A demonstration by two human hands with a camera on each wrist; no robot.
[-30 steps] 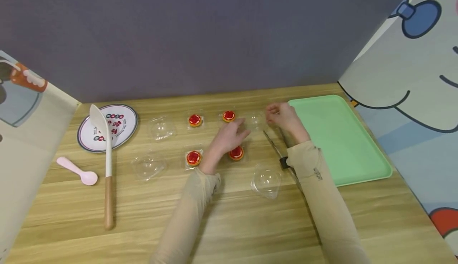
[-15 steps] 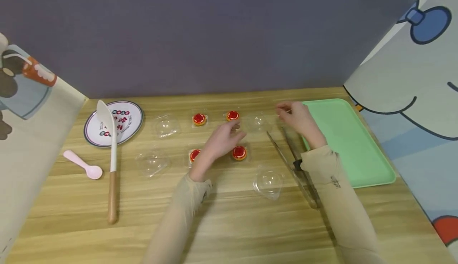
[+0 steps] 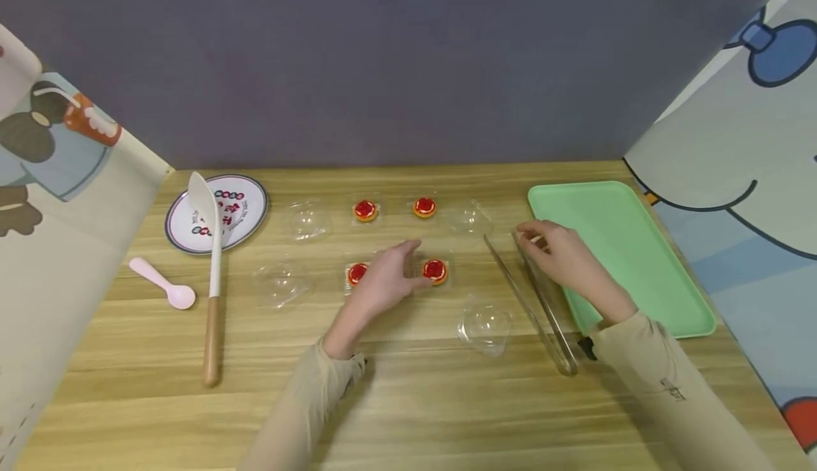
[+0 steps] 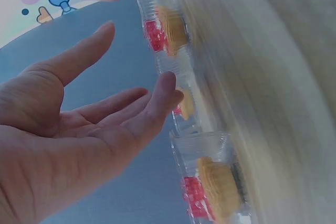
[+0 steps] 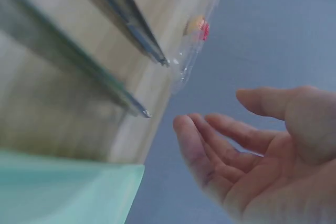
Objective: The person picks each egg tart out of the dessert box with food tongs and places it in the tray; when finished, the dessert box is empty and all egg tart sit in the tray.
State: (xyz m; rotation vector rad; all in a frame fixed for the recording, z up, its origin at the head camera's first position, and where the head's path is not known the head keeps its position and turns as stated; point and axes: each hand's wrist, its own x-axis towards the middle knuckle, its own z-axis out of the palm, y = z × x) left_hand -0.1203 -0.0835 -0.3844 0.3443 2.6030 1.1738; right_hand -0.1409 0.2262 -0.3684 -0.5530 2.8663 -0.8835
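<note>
My left hand (image 3: 385, 279) hovers over the front pair of small red-topped tarts, fingers loosely spread and holding nothing. Its thumb overlaps the edge of the front right tart (image 3: 435, 272), while the front left tart (image 3: 358, 274) is partly covered by the hand. In the left wrist view, a tart in its clear plastic box (image 4: 219, 190) sits beyond the fingertips. My right hand (image 3: 564, 255) is over the far end of the metal tongs (image 3: 542, 308), which lie spread on the table. Relaxed, empty fingers (image 5: 191, 145) show in the right wrist view, apart from the tong tips.
Two more tarts (image 3: 424, 207) sit at the back, their clear lids (image 3: 306, 220) folded out sideways. A green tray (image 3: 613, 244) lies right of the tongs. To the left are a patterned plate (image 3: 245, 219), a long wooden-handled spoon (image 3: 213, 336) across it, and a pink spoon (image 3: 181, 296).
My left hand has drawn back toward me and slightly left, onto the front tarts. The right hand has shifted right and nearer, uncovering more of the tongs. The head view has turned a little left.
</note>
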